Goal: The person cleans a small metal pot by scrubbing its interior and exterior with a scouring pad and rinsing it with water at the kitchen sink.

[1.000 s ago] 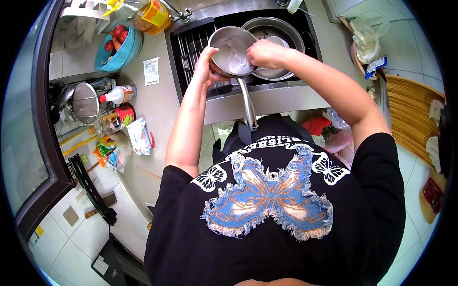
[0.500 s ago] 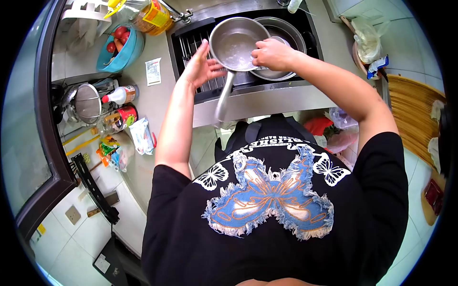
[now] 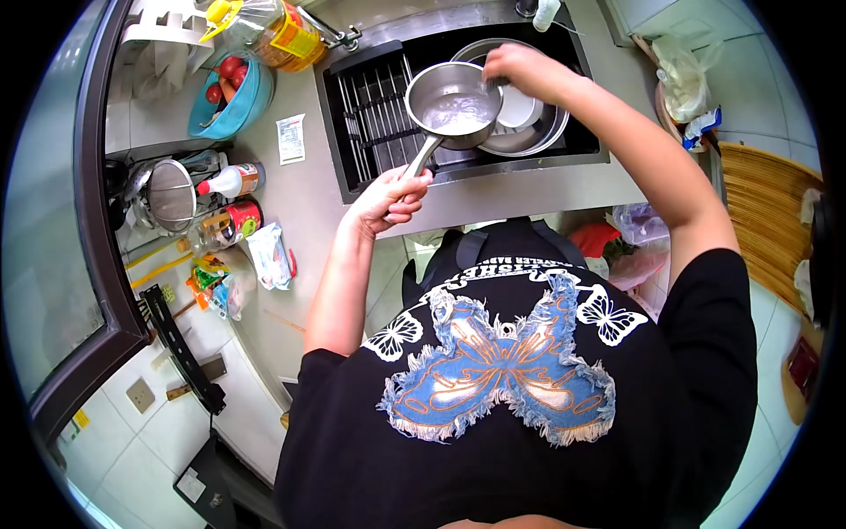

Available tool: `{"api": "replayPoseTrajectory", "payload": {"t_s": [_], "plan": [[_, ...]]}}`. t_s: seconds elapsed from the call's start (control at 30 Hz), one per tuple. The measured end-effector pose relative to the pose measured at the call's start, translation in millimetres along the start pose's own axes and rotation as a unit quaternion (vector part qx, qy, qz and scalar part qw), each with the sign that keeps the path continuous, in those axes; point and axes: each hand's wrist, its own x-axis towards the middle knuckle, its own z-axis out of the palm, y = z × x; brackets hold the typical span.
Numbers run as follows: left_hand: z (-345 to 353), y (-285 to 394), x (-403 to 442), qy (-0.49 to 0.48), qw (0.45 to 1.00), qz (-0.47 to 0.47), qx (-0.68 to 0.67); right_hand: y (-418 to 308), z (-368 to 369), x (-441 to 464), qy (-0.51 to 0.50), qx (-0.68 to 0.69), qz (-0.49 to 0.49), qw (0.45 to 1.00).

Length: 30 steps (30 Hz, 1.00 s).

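Observation:
My left hand is wrapped around the handle of a metal saucepan, which has some clear water in its bottom. The saucepan is held above a black sink. At the pan's right rim is my right hand, its fingers pinched together; a small dark bit shows beneath them, too hidden to name. Below and to the right, a larger metal pot sits in the sink, partly covered by the saucepan and my right hand. A whitish round dish lies inside that pot.
A black drying rack spans the sink's left side. Left on the counter are a blue basket of vegetables, an oil jug, a paper slip and several bottles. A plastic bag is at the right.
My left hand, open beside the pan before, now grips the saucepan's handle. The saucepan has shifted down and right, and my right hand has moved slightly up and right.

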Motion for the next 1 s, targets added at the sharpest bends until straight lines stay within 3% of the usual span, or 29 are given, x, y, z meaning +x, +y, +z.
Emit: {"api": "replayPoseTrajectory", "payload": {"t_s": [0.1, 0.17, 0.3, 0.37, 0.43, 0.5, 0.57, 0.63, 0.73, 0.83, 1.0], "plan": [[9.1, -13.1, 18.6, -0.018, 0.994, 0.059, -0.09, -24.7, -0.9, 4.3, 0.152, 0.13, 0.088, 0.976], [20.4, -15.6, 27.2, 0.018, 0.99, 0.082, -0.115, -51.1, 34.2, 10.0, 0.243, 0.052, 0.046, 0.967], [34.3, -7.6, 27.4, 0.029, 0.98, 0.123, -0.152, -128.2, 98.2, 21.9, 0.263, 0.091, 0.07, 0.958], [30.1, -5.5, 30.6, 0.038, 0.977, 0.137, -0.161, -157.1, 100.0, 15.2, 0.276, 0.193, 0.137, 0.932], [33.4, 0.0, 30.7, 0.05, 0.977, 0.138, -0.155, -151.4, 95.9, 13.3, 0.288, 0.2, 0.112, 0.93], [34.1, 0.3, 30.5, 0.061, 0.98, 0.155, -0.107, -135.1, 91.5, 17.4, 0.237, 0.194, 0.049, 0.951], [44.4, 4.4, 25.5, 0.042, 0.983, 0.156, -0.091, -117.8, 85.7, 28.3, 0.278, 0.093, 0.087, 0.952], [46.8, 5.0, 30.3, 0.037, 0.978, 0.167, -0.122, -113.6, 75.4, 30.5, 0.255, 0.049, 0.08, 0.962], [50.4, 5.9, 32.1, 0.086, 0.976, 0.164, -0.112, -126.0, 71.9, 32.6, 0.225, 0.136, 0.083, 0.961], [53.7, 7.6, 28.5, 0.038, 0.979, 0.18, -0.086, -113.3, 65.0, 35.9, 0.258, 0.038, 0.081, 0.962], [47.7, 11.0, 33.7, 0.048, 0.978, 0.179, -0.091, -134.0, 68.9, 27.5, 0.242, 0.113, 0.069, 0.961]]}}
